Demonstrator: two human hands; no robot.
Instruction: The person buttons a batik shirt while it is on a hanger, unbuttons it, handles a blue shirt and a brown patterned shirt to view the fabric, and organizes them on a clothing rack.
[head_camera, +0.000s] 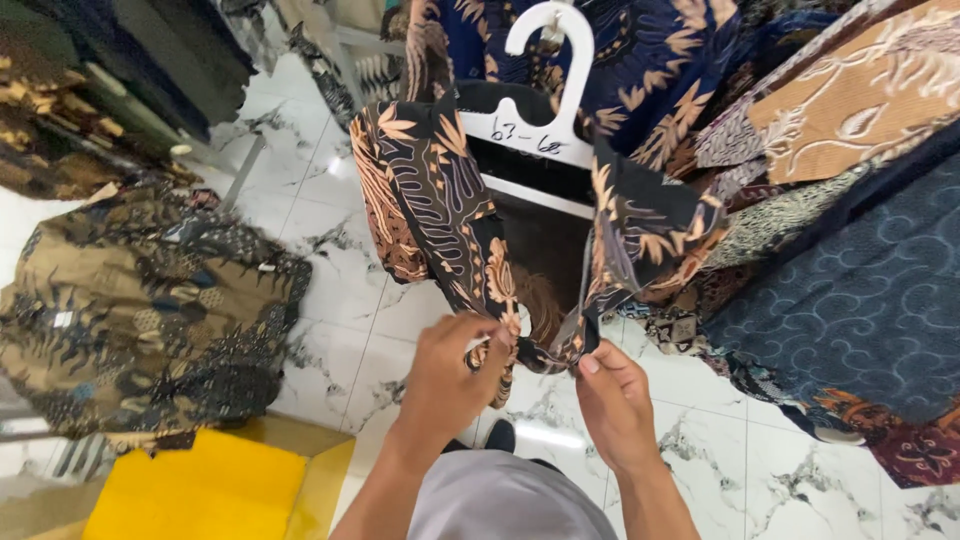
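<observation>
Between the two hands hangs a dark patterned shirt (440, 200) on a white plastic hanger (548, 95), its body rising up and away from the fingers. Its lower front edges meet right at the fingertips: the left hand (452, 375) is closed in a pinch on one edge, and the right hand (612, 400) pinches the other edge just beside it, thumb on top. The two hands are near each other but not touching. Beyond the right hand, close against the shirt, stand stacked folded fabrics (850, 280) in blue, brown and rust prints, leaving little room on that side. Out past the left hand lies white marbled floor (340, 330) with open room, then a heap of brown patterned garments (140, 310). Nearer the person on that side sits a yellow mat (200, 490).
</observation>
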